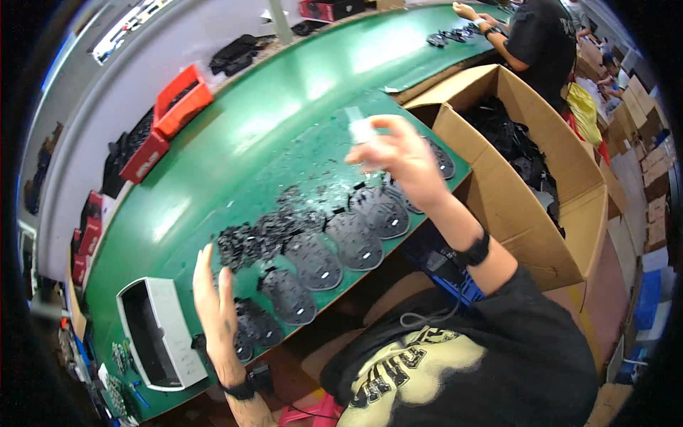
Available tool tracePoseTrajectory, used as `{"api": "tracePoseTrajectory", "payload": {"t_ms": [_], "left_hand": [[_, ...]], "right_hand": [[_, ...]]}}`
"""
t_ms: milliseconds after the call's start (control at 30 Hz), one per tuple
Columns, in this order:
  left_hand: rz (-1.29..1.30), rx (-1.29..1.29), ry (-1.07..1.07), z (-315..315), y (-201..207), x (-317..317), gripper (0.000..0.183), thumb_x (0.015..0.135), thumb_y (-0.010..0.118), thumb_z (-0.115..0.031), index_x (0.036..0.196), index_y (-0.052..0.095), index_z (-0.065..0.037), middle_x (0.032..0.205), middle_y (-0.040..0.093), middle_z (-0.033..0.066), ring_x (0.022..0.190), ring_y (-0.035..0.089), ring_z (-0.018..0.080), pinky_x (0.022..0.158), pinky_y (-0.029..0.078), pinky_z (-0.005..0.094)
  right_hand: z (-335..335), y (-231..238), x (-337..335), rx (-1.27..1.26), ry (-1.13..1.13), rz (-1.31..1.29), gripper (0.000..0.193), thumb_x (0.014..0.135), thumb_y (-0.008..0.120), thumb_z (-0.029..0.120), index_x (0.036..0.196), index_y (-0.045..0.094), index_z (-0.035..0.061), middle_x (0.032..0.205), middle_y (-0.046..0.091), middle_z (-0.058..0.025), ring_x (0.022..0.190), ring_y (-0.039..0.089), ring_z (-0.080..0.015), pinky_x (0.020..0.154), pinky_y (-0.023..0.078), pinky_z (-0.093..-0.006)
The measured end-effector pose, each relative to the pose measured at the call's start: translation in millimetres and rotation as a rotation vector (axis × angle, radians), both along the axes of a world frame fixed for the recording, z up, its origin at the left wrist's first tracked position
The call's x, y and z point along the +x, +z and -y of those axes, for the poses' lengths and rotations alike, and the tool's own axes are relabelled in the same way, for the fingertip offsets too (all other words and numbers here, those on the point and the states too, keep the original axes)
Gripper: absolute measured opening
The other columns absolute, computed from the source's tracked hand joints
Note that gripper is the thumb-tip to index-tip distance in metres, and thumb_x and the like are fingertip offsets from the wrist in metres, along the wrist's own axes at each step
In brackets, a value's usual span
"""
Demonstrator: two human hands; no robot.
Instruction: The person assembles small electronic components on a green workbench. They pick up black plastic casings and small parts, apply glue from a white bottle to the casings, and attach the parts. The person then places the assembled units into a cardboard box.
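Note:
My right hand is raised above the table, with thumb and fingers closed on a small whitish, see-through piece. Blur hides what kind of piece it is. To the left, my left hand is held up with its fingers stretched and the thumb apart, holding nothing. Between the hands, several dark grey rounded plastic pads, most with a small white label, lie in a row along the near table edge. Just behind them spreads a heap of small black parts.
A pale grey bin stands at the table's left end. At right, an open cardboard box holds black parts. Orange-red bins line the far edge of the green table. Another person works beyond the box.

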State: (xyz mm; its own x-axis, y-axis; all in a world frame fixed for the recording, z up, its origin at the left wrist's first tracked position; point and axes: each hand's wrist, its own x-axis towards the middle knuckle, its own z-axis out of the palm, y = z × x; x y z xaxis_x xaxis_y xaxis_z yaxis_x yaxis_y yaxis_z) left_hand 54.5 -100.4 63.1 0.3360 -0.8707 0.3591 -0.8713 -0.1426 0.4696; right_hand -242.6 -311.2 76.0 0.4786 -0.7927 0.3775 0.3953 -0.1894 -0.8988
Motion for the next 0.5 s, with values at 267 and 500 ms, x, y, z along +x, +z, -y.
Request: {"api": "tracePoseTrajectory", "payload": {"t_ms": [267, 500], "left_hand": [[-0.018, -0.588, 0.101, -81, -82, -98, 0.031, 0.092, 0.043, -0.015, 0.110, 0.056, 0.006, 0.094, 0.057, 0.0123, 0.084, 0.051, 0.0204, 0.075, 0.042, 0.0338], [-0.115, -0.595, 0.515, -92, -119, -94, 0.037, 0.096, 0.038, -0.016, 0.122, 0.052, 0.007, 0.103, 0.054, 0.0125, 0.095, 0.052, 0.0206, 0.086, 0.040, 0.0326]], "right_hand": [[-3, -75, -136, 0.276, -0.597, 0.280, 0.021, 0.093, 0.059, 0.017, 0.103, 0.060, -0.0005, 0.069, 0.055, -0.0011, 0.056, 0.047, -0.0072, 0.051, 0.038, -0.0202], [14, -92, -135, 0.042, -0.879, -0.077, 0.018, 0.094, 0.059, 0.018, 0.092, 0.059, 0.0003, 0.064, 0.058, -0.0041, 0.049, 0.053, -0.0088, 0.041, 0.036, -0.0185]]}}
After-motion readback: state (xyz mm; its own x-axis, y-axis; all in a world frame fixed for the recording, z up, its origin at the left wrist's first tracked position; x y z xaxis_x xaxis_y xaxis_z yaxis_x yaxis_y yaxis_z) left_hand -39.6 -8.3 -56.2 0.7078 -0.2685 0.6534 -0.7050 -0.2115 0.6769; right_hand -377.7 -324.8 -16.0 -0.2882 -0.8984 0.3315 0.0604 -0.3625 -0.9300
